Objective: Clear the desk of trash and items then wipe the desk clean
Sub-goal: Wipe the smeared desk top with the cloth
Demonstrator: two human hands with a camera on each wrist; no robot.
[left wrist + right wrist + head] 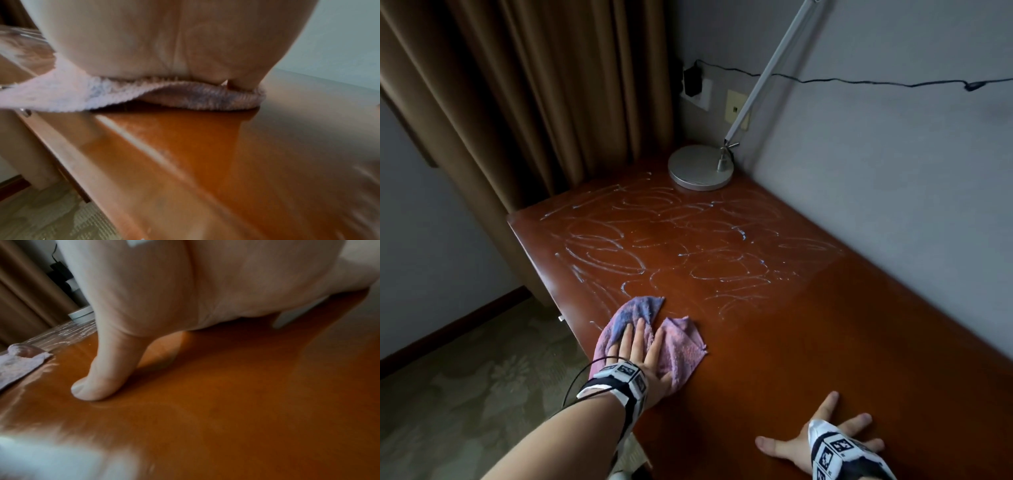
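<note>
Left hand (pixel 635 353) lies flat, fingers (pixel 626 337) straight, pressing the pink-blue cloth (pixel 678 346) onto the worktop (pixel 808 342), well in front of the lamp base (pixel 700 167); broad palm contact probably spreads wiping pressure. Right hand (pixel 822 442), fingers spread on bare wood beside the cloth, likely braces the lean; wet swirls (pixel 654 240) lie between cloth and lamp base.

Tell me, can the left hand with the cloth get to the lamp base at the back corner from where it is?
Probably yes. Nothing stands on the desk between the left hand, flat on the cloth, and the lamp base; only wet streaks. It would take a long stretch forward.
</note>
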